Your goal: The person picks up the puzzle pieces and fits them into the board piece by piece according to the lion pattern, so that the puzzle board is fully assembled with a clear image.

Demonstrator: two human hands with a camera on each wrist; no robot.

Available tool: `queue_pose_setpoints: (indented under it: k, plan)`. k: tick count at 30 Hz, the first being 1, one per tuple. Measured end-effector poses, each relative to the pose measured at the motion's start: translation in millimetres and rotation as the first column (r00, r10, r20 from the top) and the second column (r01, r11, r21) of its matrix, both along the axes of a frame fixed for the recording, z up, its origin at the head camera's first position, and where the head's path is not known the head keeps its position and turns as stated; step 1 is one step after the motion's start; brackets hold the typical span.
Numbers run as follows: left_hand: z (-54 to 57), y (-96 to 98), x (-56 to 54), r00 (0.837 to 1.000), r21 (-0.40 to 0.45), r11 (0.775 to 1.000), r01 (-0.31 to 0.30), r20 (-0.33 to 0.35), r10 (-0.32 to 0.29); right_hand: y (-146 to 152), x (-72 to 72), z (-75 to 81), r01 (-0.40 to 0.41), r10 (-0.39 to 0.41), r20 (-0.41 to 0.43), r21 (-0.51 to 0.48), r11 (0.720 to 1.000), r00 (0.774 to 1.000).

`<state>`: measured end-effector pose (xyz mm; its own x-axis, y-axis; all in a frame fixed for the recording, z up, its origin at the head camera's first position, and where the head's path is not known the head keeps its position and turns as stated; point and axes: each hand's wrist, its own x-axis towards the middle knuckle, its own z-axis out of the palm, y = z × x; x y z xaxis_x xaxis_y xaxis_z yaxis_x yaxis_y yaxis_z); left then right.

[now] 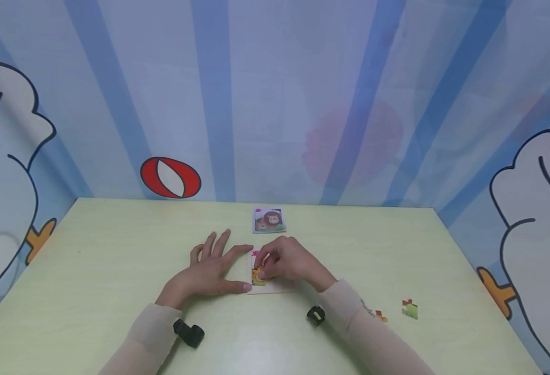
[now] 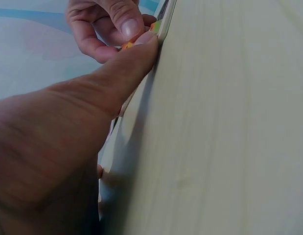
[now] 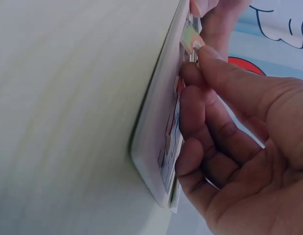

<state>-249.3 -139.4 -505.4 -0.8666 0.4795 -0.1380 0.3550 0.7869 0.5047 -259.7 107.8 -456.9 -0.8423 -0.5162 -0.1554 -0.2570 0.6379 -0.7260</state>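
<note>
A small puzzle board (image 1: 275, 287) with a pale border lies flat on the table in front of the person. The left hand (image 1: 207, 274) is spread along its left side, thumb and forefinger straight, their tips at the board's edge. Over the board, the right hand (image 1: 291, 260) pinches an orange-and-green puzzle piece (image 3: 190, 39) between thumb and forefinger, close to the board's left part. In the right wrist view the other fingers curl above the board's surface. Much of the picture area is hidden under the right hand in the head view.
Behind the board lies a square lion picture (image 1: 269, 220). Two loose puzzle pieces are at the right: one green and red (image 1: 410, 308), and a reddish piece (image 1: 380, 315) partly covered by the right sleeve (image 1: 350, 312). A printed blue curtain (image 1: 275, 104) stands behind the table (image 1: 129, 234).
</note>
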Motion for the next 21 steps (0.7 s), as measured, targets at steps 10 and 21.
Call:
queue_pose_setpoints:
  k: [10, 21]
  plan:
    - [0.5, 1.0, 0.5, 1.000, -0.007, 1.000, -0.011, 0.014, 0.012, -6, 7.7, 0.8, 0.001, 0.002, -0.037, 0.093, 0.996, 0.999]
    - [-4.0, 1.7, -2.4, 1.000, -0.022, 1.000, -0.009, 0.004, 0.009, -6, 10.5, -3.1, -0.001, 0.005, -0.045, 0.101, 0.995, 0.999]
